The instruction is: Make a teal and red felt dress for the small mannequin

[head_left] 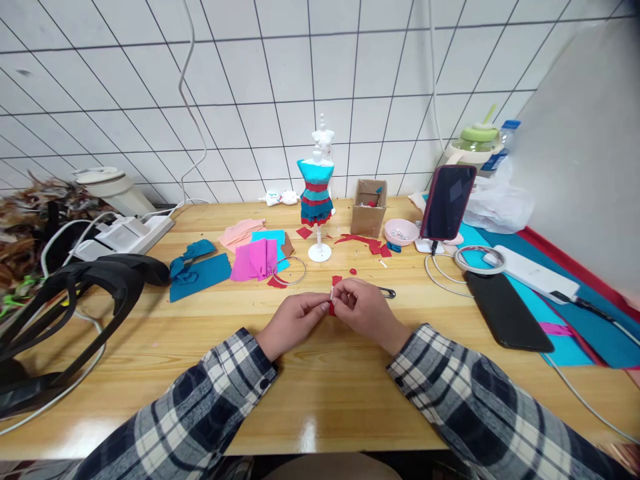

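My left hand point(295, 321) and my right hand point(367, 312) meet above the middle of the table, fingertips pinched close together. A thin white piece point(331, 292) stands up at the right fingertips; its kind is too small to tell. Under the fingers lies a red cloth strip point(337, 279), partly covered by my right hand. What the left fingertips pinch is hidden. Just beyond my right hand shows a black loop handle point(389, 293), the rest of that tool being covered. Farther back, a small white dress form point(320, 252) wears a layered turquoise, red and teal dress point(316, 175).
Pink, magenta point(255, 260) and teal cloth pieces point(200, 277) lie left, near a metal ring point(303, 272). Behind are a cardboard box point(369, 215) and a pink bowl point(401, 231). Phones point(447, 203), cables and a power bank point(535, 277) stand right; a black headset point(120, 280) sits left.
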Tool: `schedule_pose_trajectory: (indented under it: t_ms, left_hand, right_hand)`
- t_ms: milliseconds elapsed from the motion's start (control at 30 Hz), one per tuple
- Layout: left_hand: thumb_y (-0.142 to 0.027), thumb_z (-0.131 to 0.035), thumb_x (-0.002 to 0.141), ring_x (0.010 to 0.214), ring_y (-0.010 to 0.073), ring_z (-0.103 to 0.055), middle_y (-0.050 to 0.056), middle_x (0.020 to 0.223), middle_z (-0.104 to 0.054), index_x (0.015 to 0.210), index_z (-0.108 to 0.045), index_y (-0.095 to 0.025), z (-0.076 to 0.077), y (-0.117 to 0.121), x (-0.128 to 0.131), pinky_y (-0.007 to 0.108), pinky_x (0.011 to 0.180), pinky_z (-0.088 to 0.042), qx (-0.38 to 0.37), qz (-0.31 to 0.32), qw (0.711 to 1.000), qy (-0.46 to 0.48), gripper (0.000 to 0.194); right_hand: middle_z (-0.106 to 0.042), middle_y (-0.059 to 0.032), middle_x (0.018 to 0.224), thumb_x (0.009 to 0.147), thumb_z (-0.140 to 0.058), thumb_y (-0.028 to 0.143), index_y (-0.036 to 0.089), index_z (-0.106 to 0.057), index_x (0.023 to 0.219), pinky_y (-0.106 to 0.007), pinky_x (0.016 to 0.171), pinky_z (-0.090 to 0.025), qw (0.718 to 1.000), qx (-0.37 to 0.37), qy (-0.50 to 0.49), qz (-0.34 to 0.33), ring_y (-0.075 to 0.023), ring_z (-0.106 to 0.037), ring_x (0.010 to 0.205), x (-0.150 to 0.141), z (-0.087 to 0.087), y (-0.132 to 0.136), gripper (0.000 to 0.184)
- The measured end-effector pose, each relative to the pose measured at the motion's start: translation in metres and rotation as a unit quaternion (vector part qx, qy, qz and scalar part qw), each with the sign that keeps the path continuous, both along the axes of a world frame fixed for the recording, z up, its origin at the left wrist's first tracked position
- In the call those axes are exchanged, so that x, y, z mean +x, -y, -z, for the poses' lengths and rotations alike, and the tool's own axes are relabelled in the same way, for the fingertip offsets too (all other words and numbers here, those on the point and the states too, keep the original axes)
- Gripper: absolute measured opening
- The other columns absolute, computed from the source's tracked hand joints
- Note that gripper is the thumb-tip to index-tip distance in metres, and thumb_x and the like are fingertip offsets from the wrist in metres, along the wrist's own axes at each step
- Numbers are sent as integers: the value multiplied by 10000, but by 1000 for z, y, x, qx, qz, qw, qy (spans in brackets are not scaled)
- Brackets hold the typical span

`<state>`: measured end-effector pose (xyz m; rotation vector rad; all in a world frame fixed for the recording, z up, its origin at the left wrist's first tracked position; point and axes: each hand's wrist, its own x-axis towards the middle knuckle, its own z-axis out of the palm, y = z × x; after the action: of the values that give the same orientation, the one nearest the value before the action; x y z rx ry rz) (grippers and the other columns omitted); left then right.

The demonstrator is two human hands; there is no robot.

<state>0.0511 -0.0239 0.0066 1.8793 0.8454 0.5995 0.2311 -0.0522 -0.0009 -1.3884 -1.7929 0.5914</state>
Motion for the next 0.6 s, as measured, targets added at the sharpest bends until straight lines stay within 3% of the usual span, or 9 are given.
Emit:
schedule_pose_trajectory:
  t_ms: [133,300,400,600]
  left_hand:
    - [-353,-529,895,941,204,-689,19,1052,-746,1036,-746,-243,2,-1,-1,271,853,-511,32,-18,999,-25,281]
    - [-319,-581,857,923,202,-693,46,1009,-755,960,-759,-205,-3,-1,-2,281,860,-516,34,-59,998,-12,236]
    - [-312,-592,852,928,212,-694,70,973,-758,916,-762,-178,-7,0,-5,309,883,-516,13,-67,997,32,226]
    - [-287,-624,843,991,225,-673,83,1042,-742,835,-767,-174,-5,-4,-13,330,922,-498,-48,-72,985,148,182]
  right_hand:
    - [-537,43,594,733,-580,181,204,-582,726,-222,518,-365,997,-40,-56,-21,-105,-466,543,-2,3,0,24]
    - [-495,52,591,765,-533,244,202,-525,732,-214,484,-346,975,-125,-181,-29,-97,-423,519,-3,0,-1,54]
    - [-463,60,590,749,-523,270,202,-495,716,-212,487,-339,959,-146,-244,2,-94,-410,525,-2,-1,-4,81]
    - [-435,71,576,720,-529,277,197,-506,719,-209,462,-296,951,-171,-253,49,-88,-376,500,2,7,-11,84]
